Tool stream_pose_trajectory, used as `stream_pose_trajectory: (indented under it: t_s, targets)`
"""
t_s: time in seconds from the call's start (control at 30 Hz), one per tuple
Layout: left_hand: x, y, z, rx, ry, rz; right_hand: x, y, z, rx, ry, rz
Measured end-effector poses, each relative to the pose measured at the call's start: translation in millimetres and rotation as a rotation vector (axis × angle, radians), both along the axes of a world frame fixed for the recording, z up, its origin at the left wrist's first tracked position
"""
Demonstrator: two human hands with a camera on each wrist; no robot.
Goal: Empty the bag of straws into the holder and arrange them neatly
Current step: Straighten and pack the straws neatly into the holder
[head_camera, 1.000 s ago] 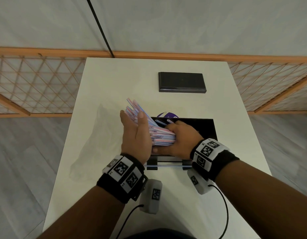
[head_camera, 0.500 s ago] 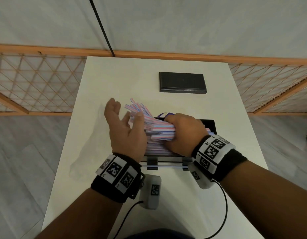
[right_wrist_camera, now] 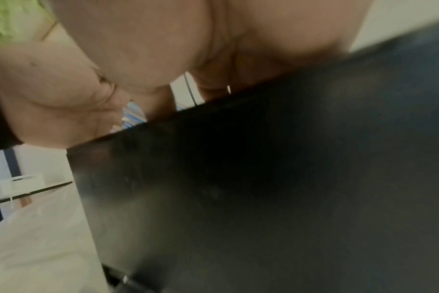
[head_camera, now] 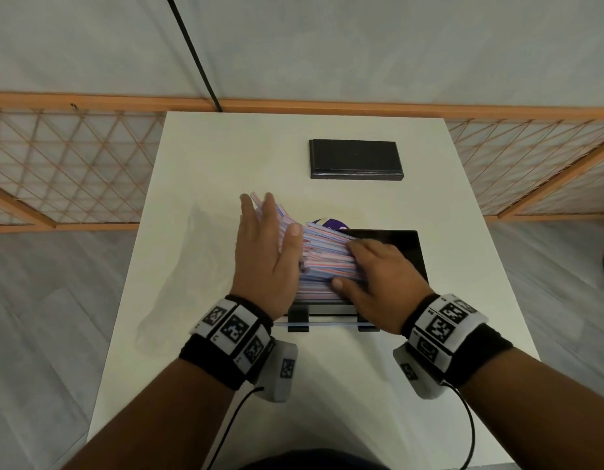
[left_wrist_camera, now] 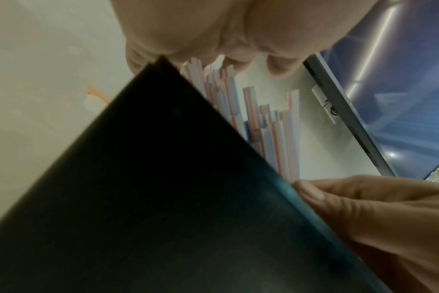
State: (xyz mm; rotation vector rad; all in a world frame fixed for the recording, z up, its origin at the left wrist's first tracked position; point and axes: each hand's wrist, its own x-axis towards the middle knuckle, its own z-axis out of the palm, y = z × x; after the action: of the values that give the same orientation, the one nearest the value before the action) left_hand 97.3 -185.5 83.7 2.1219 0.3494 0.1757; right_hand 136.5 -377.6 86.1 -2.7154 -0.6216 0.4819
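Striped straws [head_camera: 322,262] lie piled in the black holder [head_camera: 400,247] near the tabletop [head_camera: 205,184] middle, left ends fanning out; left hand [head_camera: 265,259] flat, fingers straight, against those ends; right hand [head_camera: 378,276] curled over the bundle, gripping it; black lid [head_camera: 356,160] well apart behind

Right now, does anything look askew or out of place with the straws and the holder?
Yes. The straws are not settled in the black holder: their left ends fan out past its left edge with uneven tips. The left hand presses flat against those ends; the right hand grips the bundle.
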Motion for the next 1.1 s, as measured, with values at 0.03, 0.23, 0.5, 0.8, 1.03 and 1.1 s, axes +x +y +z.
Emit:
stream_pose_trajectory:
  t_s: [0.03,0.23,0.5,0.8,1.03,1.1]
  targets:
    - [0,0,0,-0.032,-0.021,0.022,-1,-4,0,0.020,-0.023,-0.009]
    - [-1,4,0,-0.503,-0.019,0.342,-8,-22,11,0.132,0.011,0.021]
    - [-10,-10,-5,-0.537,0.058,0.270,-4,-1,-6,-0.120,0.074,0.116]
    - [-11,-7,-14,-0.528,0.078,0.273,9,15,-5,-0.231,0.130,0.181]
    - [-9,-10,0,-0.566,0.144,0.234,17,25,-4,-0.207,0.281,0.186]
    - [-9,-9,-2,-0.599,0.112,0.302,20,28,-2,-0.226,0.273,0.199]
